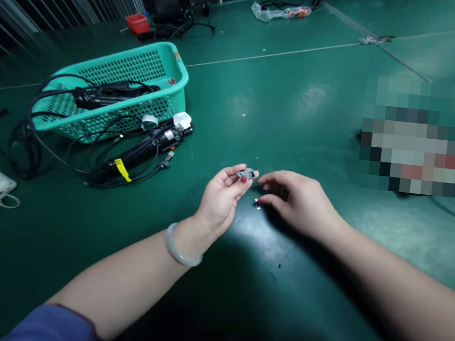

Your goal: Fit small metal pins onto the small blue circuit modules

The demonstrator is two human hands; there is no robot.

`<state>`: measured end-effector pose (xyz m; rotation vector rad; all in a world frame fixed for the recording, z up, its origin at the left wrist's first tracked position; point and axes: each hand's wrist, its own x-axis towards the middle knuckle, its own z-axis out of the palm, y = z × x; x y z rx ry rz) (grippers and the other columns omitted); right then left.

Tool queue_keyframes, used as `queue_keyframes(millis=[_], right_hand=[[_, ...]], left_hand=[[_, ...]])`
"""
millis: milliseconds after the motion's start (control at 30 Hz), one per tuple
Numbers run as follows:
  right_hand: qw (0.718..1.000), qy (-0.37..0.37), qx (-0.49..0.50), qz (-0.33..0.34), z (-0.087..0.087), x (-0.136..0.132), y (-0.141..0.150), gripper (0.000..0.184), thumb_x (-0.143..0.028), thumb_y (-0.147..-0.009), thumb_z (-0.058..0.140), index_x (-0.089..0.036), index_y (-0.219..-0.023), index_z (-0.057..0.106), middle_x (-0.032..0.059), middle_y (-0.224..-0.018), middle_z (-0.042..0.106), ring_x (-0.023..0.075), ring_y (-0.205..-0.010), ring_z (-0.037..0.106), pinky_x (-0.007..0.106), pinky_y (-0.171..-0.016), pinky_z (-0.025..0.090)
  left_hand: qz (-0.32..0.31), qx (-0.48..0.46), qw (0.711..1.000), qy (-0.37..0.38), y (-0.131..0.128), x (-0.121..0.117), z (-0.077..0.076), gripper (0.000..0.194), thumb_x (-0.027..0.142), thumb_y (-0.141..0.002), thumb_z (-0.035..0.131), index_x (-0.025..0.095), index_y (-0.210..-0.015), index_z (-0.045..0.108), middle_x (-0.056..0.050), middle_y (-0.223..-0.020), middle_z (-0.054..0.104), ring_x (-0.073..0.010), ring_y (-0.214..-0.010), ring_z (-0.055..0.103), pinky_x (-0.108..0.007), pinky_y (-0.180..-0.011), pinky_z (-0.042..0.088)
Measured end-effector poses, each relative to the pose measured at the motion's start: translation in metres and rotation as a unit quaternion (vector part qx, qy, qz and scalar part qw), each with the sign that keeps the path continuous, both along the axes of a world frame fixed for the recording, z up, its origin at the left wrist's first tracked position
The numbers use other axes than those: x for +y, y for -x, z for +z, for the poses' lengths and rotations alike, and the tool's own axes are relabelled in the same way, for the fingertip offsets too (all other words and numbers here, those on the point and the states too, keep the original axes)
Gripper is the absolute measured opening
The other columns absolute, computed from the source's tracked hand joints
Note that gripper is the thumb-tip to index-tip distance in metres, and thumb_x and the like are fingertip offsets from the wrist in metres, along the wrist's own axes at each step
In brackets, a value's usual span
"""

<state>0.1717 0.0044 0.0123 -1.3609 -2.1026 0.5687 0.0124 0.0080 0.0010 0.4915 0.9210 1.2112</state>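
My left hand, with a pale bangle on its wrist, is closed. Thumb and fingers pinch a small grey piece with dark parts that looks like a circuit board. Just to the right, my right hand is curved over the table, thumb and index finger apart. By its thumb tip is a tiny whitish rectangular piece; whether the thumb touches it I cannot tell. The undersides of the right fingers are partly hidden.
A green mesh basket at the left holds black corded tools. In front of it lies a black handheld device with cables and a yellow tag. A red tray and a plastic-wrapped bundle are at the back. A blurred patch covers the right side.
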Motion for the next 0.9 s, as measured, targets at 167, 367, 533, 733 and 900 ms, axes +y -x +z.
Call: queue_keyframes(millis=[167, 367, 533, 733, 900], right_hand=[[0.999, 0.030, -0.017, 0.037, -0.006, 0.000, 0.003, 0.010, -0.021, -0.076, 0.068, -0.018, -0.085, 0.068, 0.0043, -0.086, 0.069, 0.0171, -0.079, 0.064, 0.030, -0.073, 0.051], [0.996, 0.014, -0.059, 0.064, -0.015, -0.002, 0.011, 0.011, -0.014, -0.080, 0.062, -0.018, -0.088, 0.069, 0.0042, -0.089, 0.070, 0.0185, -0.088, 0.063, 0.032, -0.083, 0.050], [0.996, -0.006, -0.073, 0.045, -0.012, 0.000, 0.001, 0.012, -0.020, -0.082, 0.062, -0.017, -0.091, 0.069, 0.0057, -0.091, 0.071, 0.0197, -0.087, 0.064, 0.033, -0.082, 0.051], [0.984, -0.024, -0.157, 0.077, -0.008, -0.001, 0.000, 0.017, -0.017, -0.085, 0.055, -0.015, -0.078, 0.071, 0.0074, -0.080, 0.068, 0.0195, -0.079, 0.064, 0.031, -0.076, 0.050], [0.972, -0.075, -0.200, 0.102, -0.010, 0.001, 0.003, 0.019, -0.011, -0.085, 0.052, -0.014, -0.077, 0.070, 0.0075, -0.077, 0.066, 0.0179, -0.074, 0.061, 0.030, -0.076, 0.049]], left_hand=[[0.006, 0.003, 1.000, 0.000, 0.000, 0.000, -0.001, 0.024, 0.002, -0.072, 0.064, 0.014, -0.092, 0.059, -0.002, -0.087, 0.068, -0.0122, -0.092, 0.067, -0.029, -0.098, 0.044], [0.005, 0.006, 1.000, 0.001, 0.000, 0.000, -0.002, 0.023, 0.003, -0.072, 0.064, 0.014, -0.091, 0.059, -0.003, -0.087, 0.069, -0.0130, -0.093, 0.067, -0.031, -0.097, 0.044], [0.007, 0.007, 1.000, -0.005, 0.000, 0.000, -0.001, 0.025, 0.003, -0.071, 0.066, 0.015, -0.092, 0.060, -0.002, -0.090, 0.067, -0.0135, -0.095, 0.066, -0.032, -0.098, 0.043], [0.006, 0.010, 1.000, -0.006, 0.000, 0.000, -0.002, 0.025, 0.003, -0.070, 0.066, 0.015, -0.091, 0.060, -0.002, -0.091, 0.067, -0.0117, -0.093, 0.066, -0.030, -0.097, 0.044], [0.003, 0.015, 1.000, -0.011, -0.001, -0.001, -0.002, 0.025, 0.004, -0.070, 0.067, 0.015, -0.091, 0.060, -0.002, -0.091, 0.067, -0.0116, -0.091, 0.066, -0.030, -0.096, 0.044]])
